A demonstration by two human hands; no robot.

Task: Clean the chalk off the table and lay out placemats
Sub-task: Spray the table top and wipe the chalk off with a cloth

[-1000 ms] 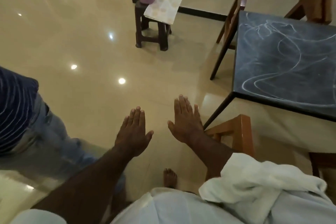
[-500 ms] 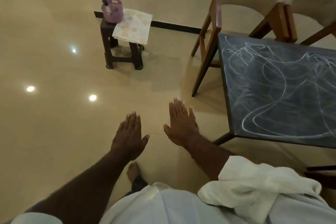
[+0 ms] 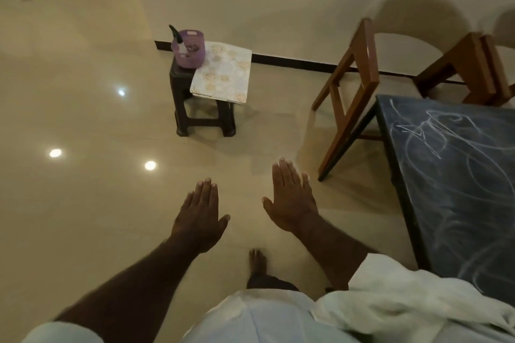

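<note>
Both hands were held out flat over the floor, the left hand (image 3: 199,217) and the right hand (image 3: 292,200), fingers straight and spread wide, holding nothing. Nothing on the table had been wiped yet, so the job was just starting.

To do this step well, the person would need to walk to the stool and pick up what was needed. The white cloth (image 3: 412,298) hanging over the right arm looked good for wiping.

The big dark table (image 3: 457,203) stood just off to the right of the right hand, and white chalk lines (image 3: 423,131) were all over its top. The small dark stool (image 3: 203,108) stood ahead of both hands, well apart from them. On it lay the flowery placemats (image 3: 223,72), flat, with one edge sticking out past the stool. Right beside them sat a little purple basket (image 3: 189,49).
</note>
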